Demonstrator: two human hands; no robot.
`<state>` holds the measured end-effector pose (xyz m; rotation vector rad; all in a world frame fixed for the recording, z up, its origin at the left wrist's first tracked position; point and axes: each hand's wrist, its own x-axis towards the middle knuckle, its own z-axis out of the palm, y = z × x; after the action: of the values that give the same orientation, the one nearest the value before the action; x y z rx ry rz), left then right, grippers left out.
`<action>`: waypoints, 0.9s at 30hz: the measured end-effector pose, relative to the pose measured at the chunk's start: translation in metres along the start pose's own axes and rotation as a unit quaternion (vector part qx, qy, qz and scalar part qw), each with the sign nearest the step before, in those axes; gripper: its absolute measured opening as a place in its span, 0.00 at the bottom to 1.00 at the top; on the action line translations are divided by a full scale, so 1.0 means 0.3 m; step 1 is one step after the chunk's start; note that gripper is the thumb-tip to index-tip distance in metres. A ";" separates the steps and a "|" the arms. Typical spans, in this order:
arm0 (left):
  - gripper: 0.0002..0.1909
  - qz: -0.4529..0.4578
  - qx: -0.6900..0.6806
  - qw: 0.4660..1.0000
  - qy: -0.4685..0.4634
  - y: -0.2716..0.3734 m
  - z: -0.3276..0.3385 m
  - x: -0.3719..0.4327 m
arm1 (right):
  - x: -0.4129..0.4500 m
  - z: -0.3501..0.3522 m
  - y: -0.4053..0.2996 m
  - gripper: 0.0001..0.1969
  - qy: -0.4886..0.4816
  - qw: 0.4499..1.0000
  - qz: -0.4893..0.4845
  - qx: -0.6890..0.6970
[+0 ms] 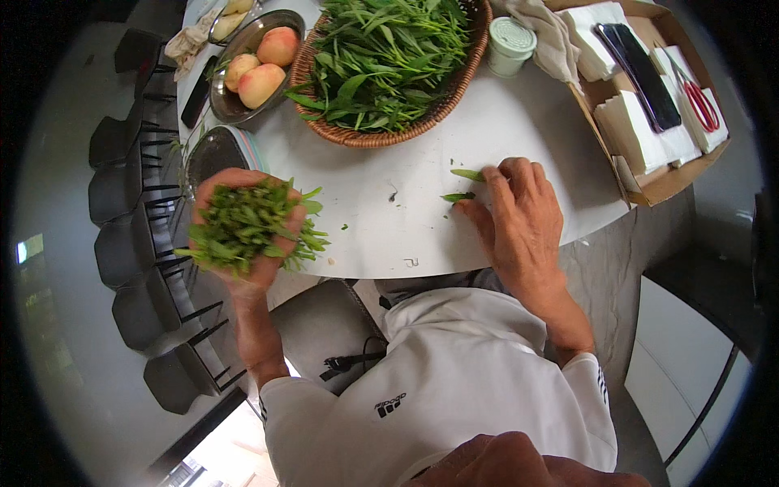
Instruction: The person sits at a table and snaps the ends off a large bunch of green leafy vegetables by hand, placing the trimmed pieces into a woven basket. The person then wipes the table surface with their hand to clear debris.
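My left hand (264, 271) is closed around a thick bunch of green leafy stems (240, 225), held up over the table's left front edge. Stem ends and leaves stick out on both sides of the fingers. On the white table (365, 176), my right hand (517, 213) rests with thumb and forefinger apart. The forefinger touches a loose green leaf (467, 175), and a darker leaf piece (457, 197) lies at the thumb tip. Beyond both hands, a brown wicker basket (380, 139) is heaped with long-leaved greens (389, 67).
A metal bowl (218, 106) with peaches (261, 82) and a stack of plates (210, 149) stand left. A lidded pale-green jar (512, 45) stands right of the basket. The cardboard box (660, 189) holds napkins (630, 125), a phone (639, 76) and red-handled scissors (701, 106).
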<state>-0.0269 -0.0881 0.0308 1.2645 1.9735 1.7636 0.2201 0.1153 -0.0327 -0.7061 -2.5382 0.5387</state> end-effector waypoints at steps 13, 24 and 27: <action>0.20 0.299 0.334 0.866 -0.221 0.021 -0.059 -0.026 | 0.023 0.053 -0.031 0.09 -0.014 0.995 -0.059 0.075; 0.11 0.432 0.403 0.767 -0.252 -0.047 0.009 -0.088 | 0.169 0.093 -0.229 0.10 0.030 0.979 -0.141 0.145; 0.10 0.404 0.394 0.779 -0.274 -0.074 -0.006 -0.093 | 0.199 0.123 -0.273 0.10 -0.017 0.981 -0.161 0.104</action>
<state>-0.0211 -0.1070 0.0012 2.8104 1.9269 0.4411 0.1240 0.0746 -0.0054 -0.2055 -2.5090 0.6907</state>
